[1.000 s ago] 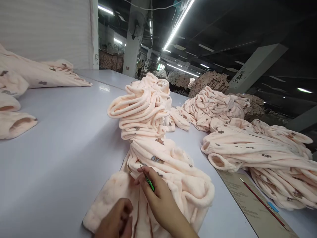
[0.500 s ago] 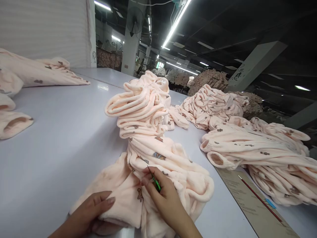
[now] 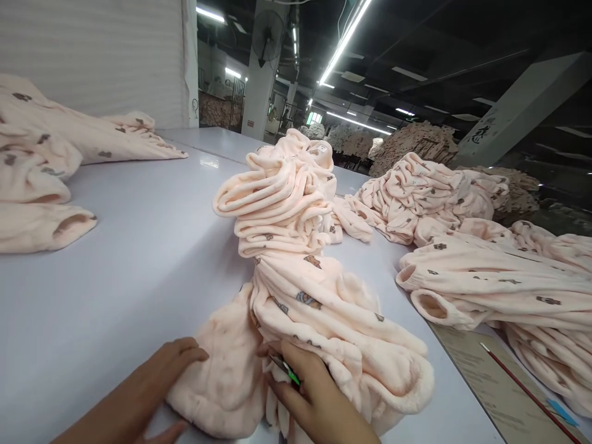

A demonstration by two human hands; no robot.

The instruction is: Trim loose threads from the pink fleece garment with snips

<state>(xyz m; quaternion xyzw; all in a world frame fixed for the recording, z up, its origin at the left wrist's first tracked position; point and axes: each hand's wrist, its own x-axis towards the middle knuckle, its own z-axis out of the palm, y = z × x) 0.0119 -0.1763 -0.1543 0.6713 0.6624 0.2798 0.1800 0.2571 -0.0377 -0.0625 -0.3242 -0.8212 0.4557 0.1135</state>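
"What's the right hand (image 3: 314,394) doing?"

"Curled closed, pinching a green-handled tool (image 3: 285,370) down among the folds of a pale pink fleece garment (image 3: 226,388)."

"And the left hand (image 3: 152,388)?"

"Open, forearm reaching in from the lower left, fingertips against the same garment."

"Where's the garment?"

"Bunched on the white table (image 3: 115,277), directly before the person."

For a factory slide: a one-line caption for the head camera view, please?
Right hand holding a green-handled tool against pale pink fleece clothing on a white table, left hand resting beside it.
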